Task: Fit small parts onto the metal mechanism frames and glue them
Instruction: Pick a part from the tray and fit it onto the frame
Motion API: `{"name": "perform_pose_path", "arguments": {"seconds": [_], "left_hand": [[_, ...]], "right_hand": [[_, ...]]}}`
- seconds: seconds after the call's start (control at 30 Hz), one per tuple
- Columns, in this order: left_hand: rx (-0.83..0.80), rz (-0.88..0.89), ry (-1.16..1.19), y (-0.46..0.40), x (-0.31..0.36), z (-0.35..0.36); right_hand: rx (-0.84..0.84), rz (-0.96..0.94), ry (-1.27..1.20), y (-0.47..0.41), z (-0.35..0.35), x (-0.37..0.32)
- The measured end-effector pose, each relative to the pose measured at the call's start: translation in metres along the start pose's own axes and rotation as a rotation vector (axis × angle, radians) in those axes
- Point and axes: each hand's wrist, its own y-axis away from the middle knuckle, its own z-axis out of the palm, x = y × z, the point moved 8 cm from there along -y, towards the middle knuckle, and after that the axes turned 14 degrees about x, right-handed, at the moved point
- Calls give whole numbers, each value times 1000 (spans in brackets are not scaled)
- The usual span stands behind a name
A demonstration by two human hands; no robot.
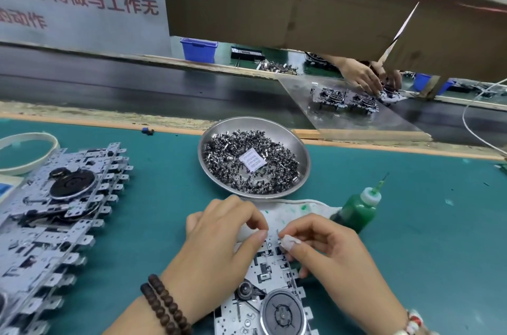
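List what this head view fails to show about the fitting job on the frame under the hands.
- Small part: too small to identify, hidden between the right hand's fingertips.
- Metal mechanism frame: far end covered by the left hand, near end cut off by the bottom edge.
- Green glue bottle: base hidden behind the right hand.
- Paper slip in the steel bowl: print too small to read.
- Stacked frames: count unclear; cut off at the left edge.
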Motion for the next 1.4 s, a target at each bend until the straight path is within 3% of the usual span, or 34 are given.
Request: {"name": "perform_pose_path", "arguments": {"seconds": [0.27,0.57,0.87,1.07,1.4], "left_hand": [[-49,-56,83,2,3,4],[-52,-262,243,0,-9,8],[-92,-264,221,0,-10,10],[-91,-228,151,2,-9,9],[-114,-185,120,2,-7,10]], "right_hand": [[-29,21,11,0,1,1],[39,-203,198,1,-3,-14],[48,-215,281,-1,-2,-9],[-12,-93,198,0,-2,1],[19,-149,302,0,-3,-2]]}}
